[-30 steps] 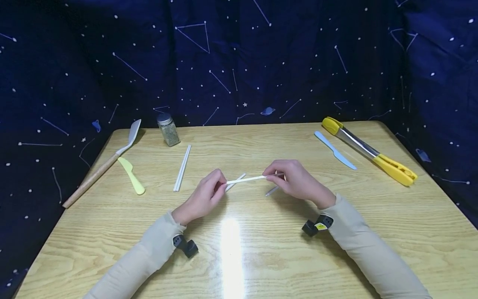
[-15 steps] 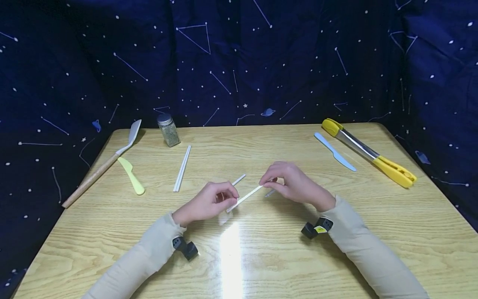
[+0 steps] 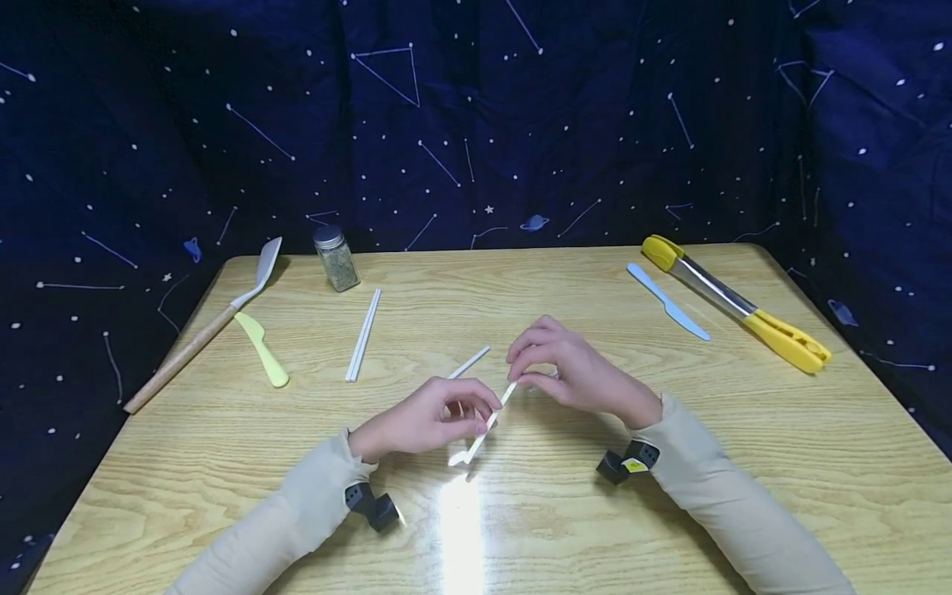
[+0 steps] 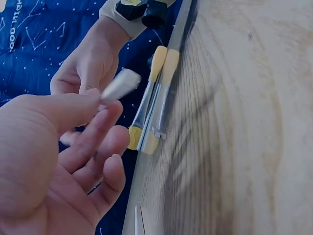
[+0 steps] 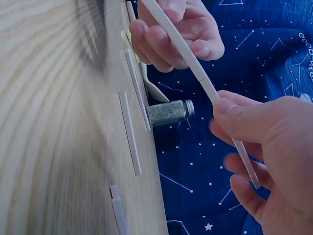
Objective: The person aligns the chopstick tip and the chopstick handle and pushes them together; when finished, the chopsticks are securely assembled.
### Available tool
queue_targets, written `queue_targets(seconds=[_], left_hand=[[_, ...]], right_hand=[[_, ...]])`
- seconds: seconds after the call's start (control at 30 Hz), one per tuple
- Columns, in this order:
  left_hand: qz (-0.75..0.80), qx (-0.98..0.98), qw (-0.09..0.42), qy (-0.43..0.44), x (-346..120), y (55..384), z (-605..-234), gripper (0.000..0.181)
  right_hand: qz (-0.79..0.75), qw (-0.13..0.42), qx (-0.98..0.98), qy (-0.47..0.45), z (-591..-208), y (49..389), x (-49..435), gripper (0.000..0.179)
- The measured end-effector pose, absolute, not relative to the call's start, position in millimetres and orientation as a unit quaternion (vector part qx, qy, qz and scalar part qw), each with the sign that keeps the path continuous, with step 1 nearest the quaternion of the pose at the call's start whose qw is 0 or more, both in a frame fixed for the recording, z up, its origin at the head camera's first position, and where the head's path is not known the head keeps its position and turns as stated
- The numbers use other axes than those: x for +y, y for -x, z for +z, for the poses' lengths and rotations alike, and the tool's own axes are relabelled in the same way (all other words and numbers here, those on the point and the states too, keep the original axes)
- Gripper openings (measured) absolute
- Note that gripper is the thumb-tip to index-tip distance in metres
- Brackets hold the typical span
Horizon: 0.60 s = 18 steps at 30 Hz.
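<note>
A slim white chopstick, slanted above the table, is held between both hands; a fine seam crosses it in the right wrist view. My left hand pinches its lower part with thumb and forefinger, the other fingers loosely bent. Near the upper end, my right hand pinches it between thumb and fingers. A white stick piece lies on the table just beyond the left hand. Another white piece with a narrower tip lies beneath the right hand, mostly hidden in the head view.
Two white chopsticks lie side by side on the left. Beyond them stand a spice jar, a spatula and a yellow knife. On the right lie a blue knife and yellow tongs. A starry cloth hangs behind.
The held chopstick has swung from nearly level to steeply slanted, its left end coming down toward the person. The left hand moved right and nearer; the right hand shifted slightly left.
</note>
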<state>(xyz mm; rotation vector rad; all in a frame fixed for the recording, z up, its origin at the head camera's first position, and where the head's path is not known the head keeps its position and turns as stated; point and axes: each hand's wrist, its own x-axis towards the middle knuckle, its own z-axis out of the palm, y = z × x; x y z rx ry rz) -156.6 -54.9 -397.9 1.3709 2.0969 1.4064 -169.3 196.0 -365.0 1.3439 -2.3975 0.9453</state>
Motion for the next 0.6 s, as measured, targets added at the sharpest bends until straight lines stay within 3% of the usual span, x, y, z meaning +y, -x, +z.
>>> queue_targets(seconds=[0.23,0.4,0.6], left_hand=[[0.469,0.73,0.153,-0.472,-52.7,155.3,-401.4,0.026],[0.482,0.732,0.163,-0.454,-52.5,155.0,-401.4,0.028],[0.497,0.735,0.167,-0.43,-55.2,157.3,-399.4,0.025]], right_hand=[[0.311,0.117,-0.827,-0.454,-366.6,166.8,192.8,0.013],[0.302,0.148,-0.829,-0.446,-366.5,167.5,193.0,0.016],[0.315,0.195,-0.826,-0.425,-364.6,169.1,194.3,0.037]])
